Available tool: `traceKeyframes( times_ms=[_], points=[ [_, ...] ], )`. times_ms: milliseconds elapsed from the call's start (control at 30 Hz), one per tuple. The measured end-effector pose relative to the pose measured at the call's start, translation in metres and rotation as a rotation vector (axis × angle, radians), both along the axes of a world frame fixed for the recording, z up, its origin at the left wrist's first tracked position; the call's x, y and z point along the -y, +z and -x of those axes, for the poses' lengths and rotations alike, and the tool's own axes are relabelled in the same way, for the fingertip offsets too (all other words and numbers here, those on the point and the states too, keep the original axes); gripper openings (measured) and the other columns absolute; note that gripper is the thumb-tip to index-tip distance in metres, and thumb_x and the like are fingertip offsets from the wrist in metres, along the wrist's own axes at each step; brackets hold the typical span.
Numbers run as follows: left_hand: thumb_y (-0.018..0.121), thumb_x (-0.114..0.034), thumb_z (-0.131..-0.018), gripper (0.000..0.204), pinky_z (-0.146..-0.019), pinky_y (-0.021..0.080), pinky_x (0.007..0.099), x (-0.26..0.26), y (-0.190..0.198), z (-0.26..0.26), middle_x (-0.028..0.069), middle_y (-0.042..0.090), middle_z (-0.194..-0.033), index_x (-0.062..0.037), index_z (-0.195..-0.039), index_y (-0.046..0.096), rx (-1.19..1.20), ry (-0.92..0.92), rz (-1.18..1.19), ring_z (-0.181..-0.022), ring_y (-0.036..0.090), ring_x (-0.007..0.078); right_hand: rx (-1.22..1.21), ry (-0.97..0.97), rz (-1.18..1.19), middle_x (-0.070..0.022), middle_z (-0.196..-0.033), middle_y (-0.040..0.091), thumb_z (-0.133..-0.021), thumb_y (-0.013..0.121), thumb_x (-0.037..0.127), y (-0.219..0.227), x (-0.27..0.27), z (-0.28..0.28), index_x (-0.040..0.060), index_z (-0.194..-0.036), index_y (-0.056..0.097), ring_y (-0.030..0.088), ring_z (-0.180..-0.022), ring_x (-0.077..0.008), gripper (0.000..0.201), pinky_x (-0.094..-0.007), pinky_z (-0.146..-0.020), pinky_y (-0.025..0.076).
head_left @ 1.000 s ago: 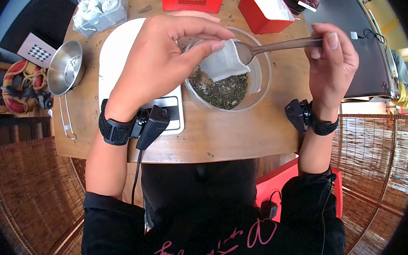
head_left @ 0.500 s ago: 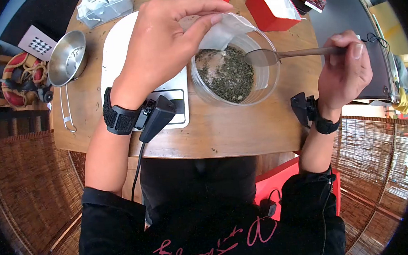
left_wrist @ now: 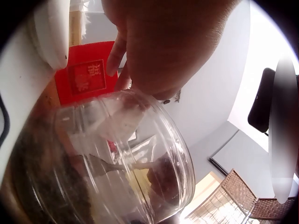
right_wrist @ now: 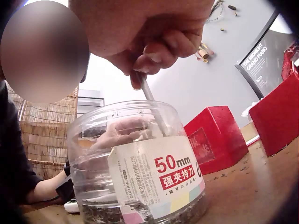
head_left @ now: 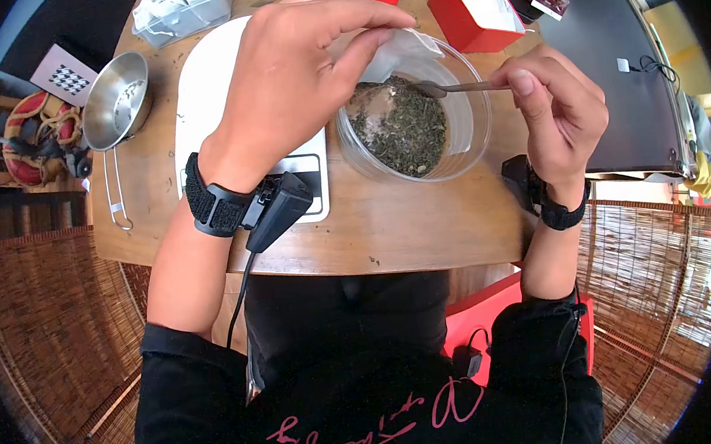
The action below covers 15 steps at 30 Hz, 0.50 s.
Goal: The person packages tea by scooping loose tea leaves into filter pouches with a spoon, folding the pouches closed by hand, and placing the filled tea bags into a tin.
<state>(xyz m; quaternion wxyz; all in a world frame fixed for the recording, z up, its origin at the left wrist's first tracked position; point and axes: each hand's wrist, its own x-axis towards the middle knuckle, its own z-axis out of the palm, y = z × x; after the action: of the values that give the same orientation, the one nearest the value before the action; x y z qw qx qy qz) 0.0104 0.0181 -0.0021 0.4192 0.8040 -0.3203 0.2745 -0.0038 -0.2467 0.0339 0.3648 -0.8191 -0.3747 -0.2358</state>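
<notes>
My left hand [head_left: 286, 81] holds a small white cloth pouch [head_left: 399, 58] by its edge, at the far left side of a clear plastic tub [head_left: 484, 132]. Dried, chopped green herbs [head_left: 406, 139] with a paler powdery patch lie in the tub's bottom. With my right hand [head_left: 562, 110] I pinch a dark spoon [head_left: 470, 87] by its handle; its bowl dips toward the herbs beside the pouch. Through the tub's wall, the spoon [right_wrist: 159, 116] slants down behind the printed label [right_wrist: 159, 179] in the right wrist view.
A white kitchen scale [head_left: 204, 84] lies left of the tub, partly under my left arm. Beyond it are a steel pan [head_left: 117, 107] with a wire handle and a plastic box [head_left: 189, 22] of white pouches. Red boxes [head_left: 473, 16] stand at the back.
The spoon has left the pouch's mouth and come down into the tub at the herbs. My right hand moved outward, then back in toward the tub; the left keeps hold of the pouch.
</notes>
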Motion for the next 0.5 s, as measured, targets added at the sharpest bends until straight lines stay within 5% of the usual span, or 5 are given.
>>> traceKeyframes(
  times_ms=[333,500],
  points=[
    [0.071,-0.002,-0.089,0.019,-0.079,0.055,0.0300,-0.0003,0.0008,0.0013,0.0113,0.076,-0.097,-0.0040,-0.107,0.077,-0.028,0.004,0.024,-0.089,0.072,0.0218,-0.029,-0.055,-0.056,-0.0082,-0.077,0.070,-0.095,0.069,0.009,-0.0007,0.0066,-0.0023,-0.0029,-0.088,0.072,0.061,-0.066,-0.0151,0.015,-0.0270,-0.062,0.046],
    [0.071,-0.002,-0.089,0.020,-0.079,0.055,0.0295,0.0017,0.0032,0.0034,0.0106,0.076,-0.097,-0.0043,-0.107,0.078,-0.038,0.011,0.027,-0.088,0.072,0.0205,-0.286,-0.079,-0.158,-0.0031,-0.080,0.072,-0.099,0.067,0.014,0.0005,0.0031,0.0047,-0.0023,-0.092,0.074,0.057,-0.067,-0.0073,0.019,-0.0232,-0.062,0.044]
  ],
)
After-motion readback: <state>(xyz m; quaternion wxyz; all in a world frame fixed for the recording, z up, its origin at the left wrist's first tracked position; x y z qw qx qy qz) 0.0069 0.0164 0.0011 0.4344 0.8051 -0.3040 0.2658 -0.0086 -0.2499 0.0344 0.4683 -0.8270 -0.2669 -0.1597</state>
